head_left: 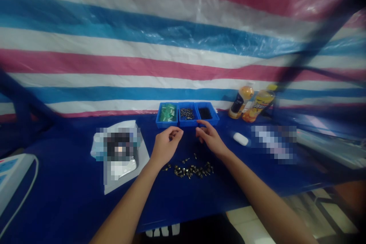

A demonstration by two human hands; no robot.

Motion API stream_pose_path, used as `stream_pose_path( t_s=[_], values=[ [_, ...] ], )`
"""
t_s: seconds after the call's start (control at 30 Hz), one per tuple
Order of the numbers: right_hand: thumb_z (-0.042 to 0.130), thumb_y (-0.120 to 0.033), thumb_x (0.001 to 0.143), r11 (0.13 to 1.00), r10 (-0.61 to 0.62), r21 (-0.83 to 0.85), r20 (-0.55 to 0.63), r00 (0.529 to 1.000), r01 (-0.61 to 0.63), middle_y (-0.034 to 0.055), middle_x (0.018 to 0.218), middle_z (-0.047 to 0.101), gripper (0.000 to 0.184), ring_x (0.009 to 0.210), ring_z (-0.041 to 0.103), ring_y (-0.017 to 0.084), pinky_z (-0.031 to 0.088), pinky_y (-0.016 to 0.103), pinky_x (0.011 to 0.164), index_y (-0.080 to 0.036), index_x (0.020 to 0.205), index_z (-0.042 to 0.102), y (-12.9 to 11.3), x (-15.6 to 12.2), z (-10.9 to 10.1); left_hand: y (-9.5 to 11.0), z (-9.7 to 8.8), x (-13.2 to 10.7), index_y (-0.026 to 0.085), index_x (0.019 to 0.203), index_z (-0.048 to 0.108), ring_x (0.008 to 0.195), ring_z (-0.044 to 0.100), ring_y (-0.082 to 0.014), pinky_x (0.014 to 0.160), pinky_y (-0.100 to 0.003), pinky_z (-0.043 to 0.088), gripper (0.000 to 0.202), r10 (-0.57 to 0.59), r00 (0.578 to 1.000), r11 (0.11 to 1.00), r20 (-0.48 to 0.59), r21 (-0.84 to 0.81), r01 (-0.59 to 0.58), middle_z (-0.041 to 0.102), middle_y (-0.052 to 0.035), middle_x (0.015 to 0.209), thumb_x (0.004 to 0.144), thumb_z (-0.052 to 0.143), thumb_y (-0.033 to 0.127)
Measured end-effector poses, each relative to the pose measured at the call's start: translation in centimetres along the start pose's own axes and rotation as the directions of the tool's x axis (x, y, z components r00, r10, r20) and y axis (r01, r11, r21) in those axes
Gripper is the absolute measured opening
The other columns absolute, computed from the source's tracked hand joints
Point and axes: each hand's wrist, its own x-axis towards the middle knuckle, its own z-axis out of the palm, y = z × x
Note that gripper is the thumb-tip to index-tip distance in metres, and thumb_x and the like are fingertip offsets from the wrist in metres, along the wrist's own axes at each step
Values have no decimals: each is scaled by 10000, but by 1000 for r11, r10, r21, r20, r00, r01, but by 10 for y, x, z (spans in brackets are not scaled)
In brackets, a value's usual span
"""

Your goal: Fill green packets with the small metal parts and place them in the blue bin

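Left hand (167, 146) is hovering pinched, can't tell on what, right hand (210, 138) loosely curled and empty beside the blue plastic bins (187, 124), metal fasteners (191, 171) lying within easy reach.

The left forearm (126, 206) and right forearm (271, 202) are bare all the way to the bottom of the view, long and slim, narrowing smoothly toward the wrists. The left hand (167, 145) and right hand (210, 139) are bare too, with slender fingers; any fine skin marks are too blurred to tell.
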Motion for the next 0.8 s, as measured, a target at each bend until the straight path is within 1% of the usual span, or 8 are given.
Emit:
stream_pose_path(
  t_s=[0.07, 0.1, 0.2, 0.3, 0.37, 0.53, 0.67, 0.8],
  values=[
    [573, -495, 862, 989, -12, -149, 72, 997, 23, -32, 680, 557, 377, 574, 479, 112, 375, 250, 560, -193, 1087, 590, -1, -2, -6, 0, -2, 1, 207, 920, 684, 732, 615, -163, 692, -266, 459, 289, -2, 1000, 1000, -10, 12, 2, 699, -6, 821, 872, 546, 456],
    [584, -485, 859, 967, -16, -249, 150, 989, 54, -24, 682, 570, 335, 591, 487, 113, 371, 250, 570, -187, 1007, 627, -2, -4, -9, 0, -2, 1, 208, 917, 684, 744, 619, -166, 699, -268, 460, 278, -2, 1000, 1000, -8, 16, 2, 702, -6, 829, 873, 546, 445],
    [663, -475, 810, 853, 56, -497, 389, 919, 158, -26, 670, 591, 301, 588, 499, 110, 348, 251, 583, -193, 912, 688, -8, -10, -19, 0, -2, 0, 206, 907, 681, 760, 625, -171, 704, -273, 459, 258, 3, 1000, 1000, 14, 26, -3, 700, -7, 823, 876, 540, 420],
    [708, -451, 785, 752, 122, -596, 547, 828, 283, -33, 667, 617, 287, 664, 567, 136, 366, 282, 694, -236, 975, 721, -13, -13, -24, 1, -1, -1, 209, 898, 679, 753, 624, -167, 700, -273, 453, 246, 12, 999, 999, 35, 38, -13, 696, -3, 815, 880, 530, 404],
    [690, -401, 819, 708, 117, -611, 596, 795, 354, -16, 733, 660, 226, 788, 607, 170, 359, 327, 799, -260, 992, 729, -13, -13, -24, 2, 0, -1, 211, 893, 681, 746, 622, -167, 695, -273, 452, 242, 19, 999, 999, 38, 48, -21, 695, -4, 812, 881, 525, 396],
    [662, -315, 855, 693, 43, -600, 588, 808, 399, 36, 957, 681, 143, 910, 623, 191, 382, 353, 855, -241, 957, 730, -10, -10, -21, 1, 1, -1, 215, 884, 682, 715, 614, -161, 682, -271, 456, 225, 32, 997, 997, 64, 62, -36, 690, 1, 785, 876, 531, 382],
    [597, -260, 895, 802, -58, -475, 543, 838, 363, 38, 980, 696, 157, 885, 641, 169, 449, 305, 826, -211, 998, 705, -11, -10, -18, -1, 4, -2, 224, 898, 685, 736, 622, -162, 683, -270, 454, 218, 38, 993, 997, 109, 58, -44, 694, 3, 801, 879, 533, 379],
    [641, -271, 855, 887, -123, -363, 411, 903, 286, 18, 925, 709, 192, 836, 651, 161, 483, 288, 794, -195, 1030, 664, -12, -11, -15, 2, 5, -5, 235, 953, 687, 737, 626, -170, 679, -279, 446, 258, 47, 968, 995, 248, 69, -66, 697, -1, 808, 889, 524, 426]
  ],
)
